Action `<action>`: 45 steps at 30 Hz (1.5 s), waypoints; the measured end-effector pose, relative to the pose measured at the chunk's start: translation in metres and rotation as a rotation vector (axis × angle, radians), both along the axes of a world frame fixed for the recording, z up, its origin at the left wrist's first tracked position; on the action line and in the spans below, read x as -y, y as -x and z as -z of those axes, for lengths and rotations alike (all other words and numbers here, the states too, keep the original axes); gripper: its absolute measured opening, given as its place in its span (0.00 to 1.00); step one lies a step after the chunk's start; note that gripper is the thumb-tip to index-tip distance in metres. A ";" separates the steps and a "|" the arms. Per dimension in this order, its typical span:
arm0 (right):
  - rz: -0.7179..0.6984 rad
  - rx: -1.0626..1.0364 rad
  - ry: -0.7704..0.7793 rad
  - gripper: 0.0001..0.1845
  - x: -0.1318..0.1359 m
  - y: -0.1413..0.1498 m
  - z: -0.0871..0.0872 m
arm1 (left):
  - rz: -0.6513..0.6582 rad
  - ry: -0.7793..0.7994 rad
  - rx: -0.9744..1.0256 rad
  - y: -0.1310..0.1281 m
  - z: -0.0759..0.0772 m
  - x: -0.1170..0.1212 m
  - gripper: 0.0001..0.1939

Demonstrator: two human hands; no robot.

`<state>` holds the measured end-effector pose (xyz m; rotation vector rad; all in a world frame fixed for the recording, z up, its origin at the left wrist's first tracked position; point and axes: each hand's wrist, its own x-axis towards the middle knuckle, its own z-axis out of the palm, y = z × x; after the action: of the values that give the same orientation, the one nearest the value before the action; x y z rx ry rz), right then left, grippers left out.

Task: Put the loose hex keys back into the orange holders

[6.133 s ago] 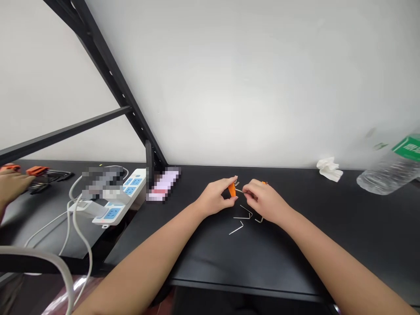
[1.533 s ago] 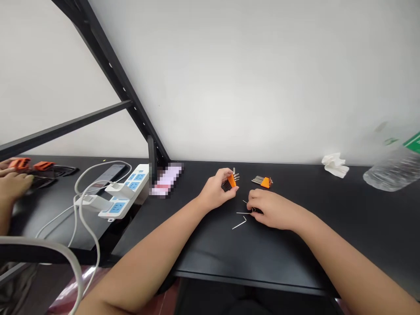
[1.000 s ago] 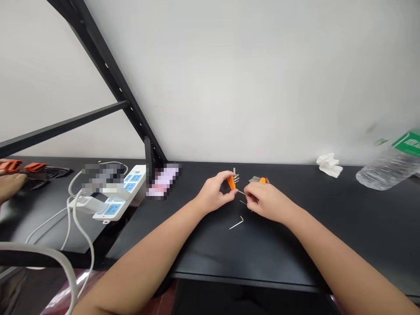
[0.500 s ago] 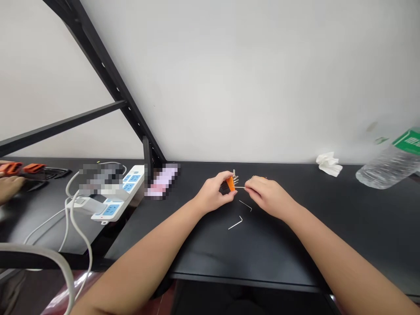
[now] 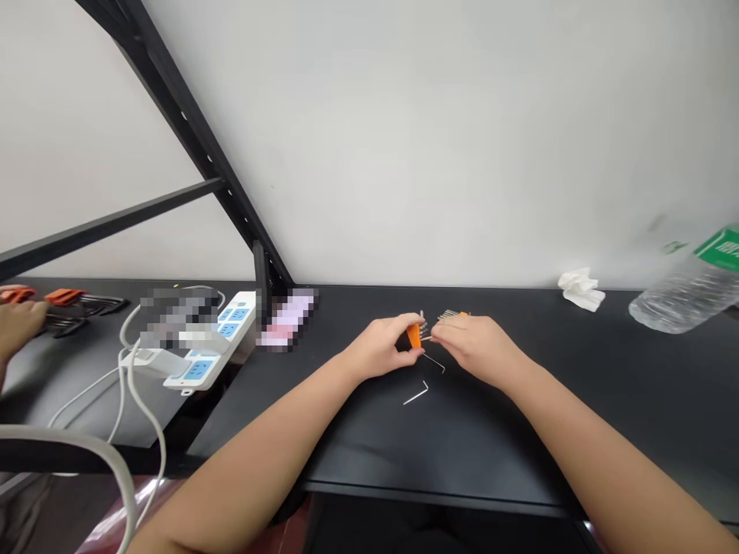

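A white cable [image 5: 58, 437] is seen curving at the lower left of the frame. On the black table [image 5: 577, 400], one small L-shaped key [image 5: 416, 394] is found lying loose just below centre; a second L-shaped key [image 5: 435, 362] is noted slightly above it. In mid-frame, an orange holder [image 5: 414, 336] with metal keys protruding is gripped by the left hand [image 5: 386, 348], thumb and fingers parted only by the holder's width. By the right hand [image 5: 476, 350], fingers nearly closed, a thin key [image 5: 426, 338] is pinched, pointed at the holder; whether it is seated cannot be told. Behind the right hand, another orange holder [image 5: 463, 314] is partly hidden. A power strip [image 5: 236, 317] is placed left of centre; a co-worker's hand [image 5: 20, 327] is visible at the left edge. Crumpled tissue [image 5: 580, 289] and a tilted bottle [image 5: 684, 300] are located right, near the wall [image 5: 439, 146].
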<state>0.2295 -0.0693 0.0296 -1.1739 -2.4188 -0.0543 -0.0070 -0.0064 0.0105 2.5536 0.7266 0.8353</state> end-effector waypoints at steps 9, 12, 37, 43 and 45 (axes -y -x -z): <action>0.089 -0.078 -0.048 0.14 -0.002 0.007 0.015 | -0.050 0.116 0.049 0.003 0.003 -0.003 0.25; 0.093 -0.097 -0.057 0.14 -0.004 0.006 0.019 | -0.028 0.145 0.073 0.003 0.006 -0.004 0.26; 0.276 0.130 0.491 0.06 0.009 0.015 0.007 | -0.110 0.044 0.090 0.003 0.006 -0.010 0.24; 0.414 0.176 0.529 0.05 0.006 0.027 0.005 | -0.138 -0.058 0.161 0.001 0.011 -0.013 0.27; 0.438 0.191 0.551 0.05 0.006 0.027 0.003 | -0.135 -0.063 0.153 0.001 0.011 -0.013 0.27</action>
<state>0.2021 -0.0750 0.0265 -2.0107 -2.3559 0.4063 -0.0085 0.0064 -0.0005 2.4829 0.8430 1.1000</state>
